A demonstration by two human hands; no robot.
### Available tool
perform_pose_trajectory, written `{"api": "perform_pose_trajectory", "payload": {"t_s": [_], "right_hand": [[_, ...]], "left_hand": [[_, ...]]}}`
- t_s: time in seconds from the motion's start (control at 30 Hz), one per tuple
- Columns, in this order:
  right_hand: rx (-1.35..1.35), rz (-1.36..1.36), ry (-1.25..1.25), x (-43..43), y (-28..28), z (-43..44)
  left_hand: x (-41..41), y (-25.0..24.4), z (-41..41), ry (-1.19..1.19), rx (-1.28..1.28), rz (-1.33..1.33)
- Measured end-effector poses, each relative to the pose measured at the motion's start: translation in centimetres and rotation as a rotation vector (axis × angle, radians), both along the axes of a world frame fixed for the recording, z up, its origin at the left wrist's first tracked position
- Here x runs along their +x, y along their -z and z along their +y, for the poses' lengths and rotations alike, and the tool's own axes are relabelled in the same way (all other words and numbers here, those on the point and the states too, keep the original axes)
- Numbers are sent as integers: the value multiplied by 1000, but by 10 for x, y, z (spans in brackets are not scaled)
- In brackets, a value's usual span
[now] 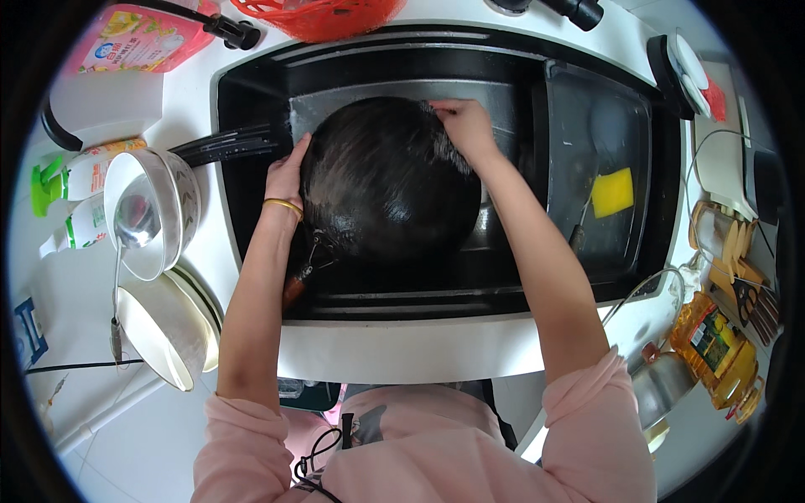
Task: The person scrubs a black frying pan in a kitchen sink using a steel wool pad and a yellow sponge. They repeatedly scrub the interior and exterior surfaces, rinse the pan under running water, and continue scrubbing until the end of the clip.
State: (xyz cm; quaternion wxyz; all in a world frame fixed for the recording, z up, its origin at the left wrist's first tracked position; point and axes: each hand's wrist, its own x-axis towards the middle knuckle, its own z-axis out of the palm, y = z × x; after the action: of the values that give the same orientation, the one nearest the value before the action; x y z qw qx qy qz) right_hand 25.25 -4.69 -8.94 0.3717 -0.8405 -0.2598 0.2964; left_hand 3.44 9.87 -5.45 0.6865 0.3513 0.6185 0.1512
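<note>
A black wok [390,182] lies bottom up in the dark sink [377,276], its surface wet and streaked. Its wooden handle [294,290] points to the lower left, partly behind my left forearm. My left hand [286,173] grips the wok's left rim, thumb uppermost and the other fingers largely hidden. At the upper right edge of the wok is my right hand [466,126], its fingers bent against the metal. Silvery-grey streaks show beside those fingers; whether they are a scourer, foam or glare is unclear.
Right of the wok, a water-filled basin [566,188] holds a yellow sponge [612,193] and a long-handled utensil [577,237]. Black chopsticks [220,143] jut over the left sink edge beside stacked bowls [166,236]. A red plastic basket [321,19] stands behind; an oil bottle [717,352] is at right.
</note>
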Motion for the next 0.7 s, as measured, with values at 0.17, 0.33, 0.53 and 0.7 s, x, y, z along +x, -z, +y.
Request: {"api": "perform_pose_trajectory", "payload": {"t_s": [0.17, 0.33, 0.53, 0.7], "right_hand": [[-174, 601, 98, 47, 62, 23], [101, 275, 144, 0, 11, -28], [-75, 349, 102, 50, 71, -5], [-40, 448, 208, 32, 64, -14]], "left_hand": [[0, 9, 4, 18, -33, -49], [-1, 6, -5, 28, -24, -41], [9, 7, -6, 37, -58, -60], [4, 7, -7, 37, 3, -43]]}}
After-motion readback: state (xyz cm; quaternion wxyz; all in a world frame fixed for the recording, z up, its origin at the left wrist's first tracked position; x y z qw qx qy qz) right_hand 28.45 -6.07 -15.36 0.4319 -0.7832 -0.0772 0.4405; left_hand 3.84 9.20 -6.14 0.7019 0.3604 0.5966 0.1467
